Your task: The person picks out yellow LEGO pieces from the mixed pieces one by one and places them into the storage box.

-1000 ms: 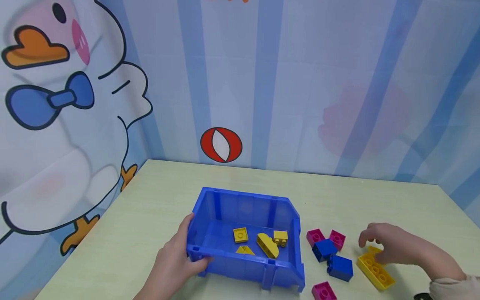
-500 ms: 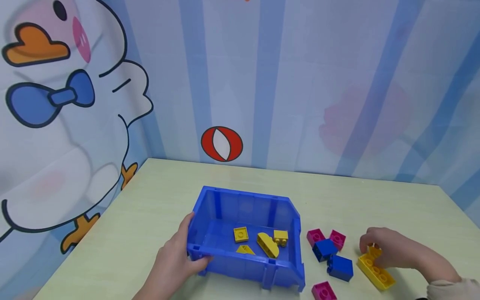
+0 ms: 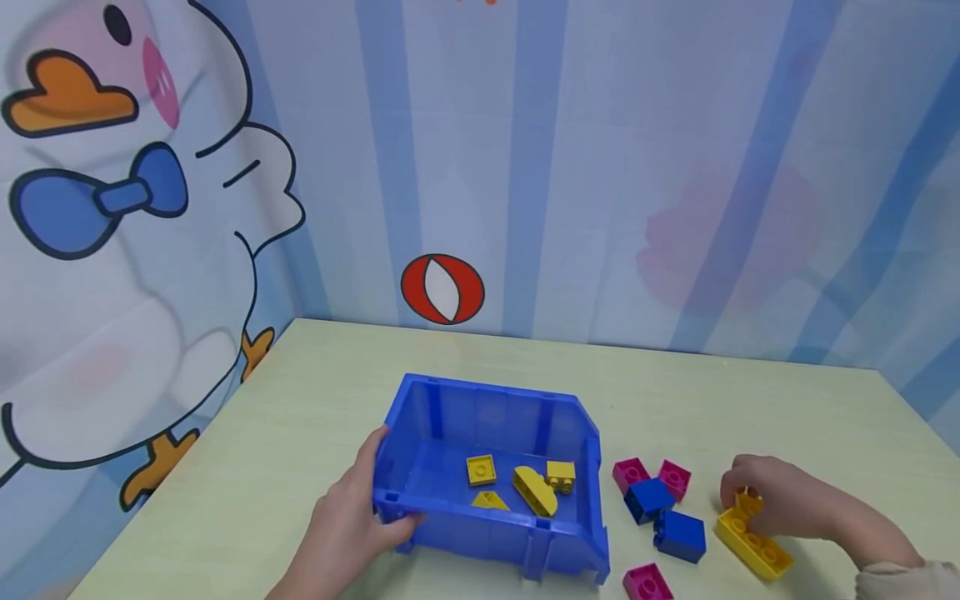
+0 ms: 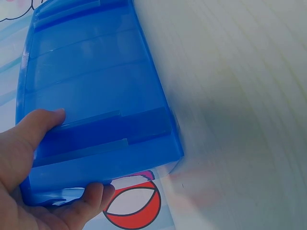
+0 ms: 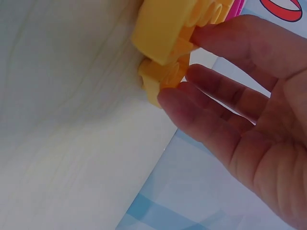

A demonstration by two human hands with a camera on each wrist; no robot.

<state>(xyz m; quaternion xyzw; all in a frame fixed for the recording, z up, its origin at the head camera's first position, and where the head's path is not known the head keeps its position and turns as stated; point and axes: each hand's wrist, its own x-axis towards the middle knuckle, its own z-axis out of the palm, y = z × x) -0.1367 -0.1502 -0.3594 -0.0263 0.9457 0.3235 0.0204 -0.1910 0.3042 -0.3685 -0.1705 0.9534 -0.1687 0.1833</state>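
Observation:
My left hand grips the near left corner of a blue plastic bin, the thumb over its front wall. In the left wrist view the fingers curl round the bin's end wall. Several yellow building blocks lie inside, among them a rounded one and a square one. On the right, my right hand pinches a small yellow block at the far end of a long yellow brick. The right wrist view has the fingertips at the small block, beside the long brick.
Between the bin and my right hand lie two blue bricks and several magenta bricks, one near the front edge of the view. The pale table ends at a striped backdrop with a cartoon bird.
My right hand's fingers have closed onto the small yellow block, and the long yellow brick has shifted slightly to the right. My left hand and the bin have stayed put.

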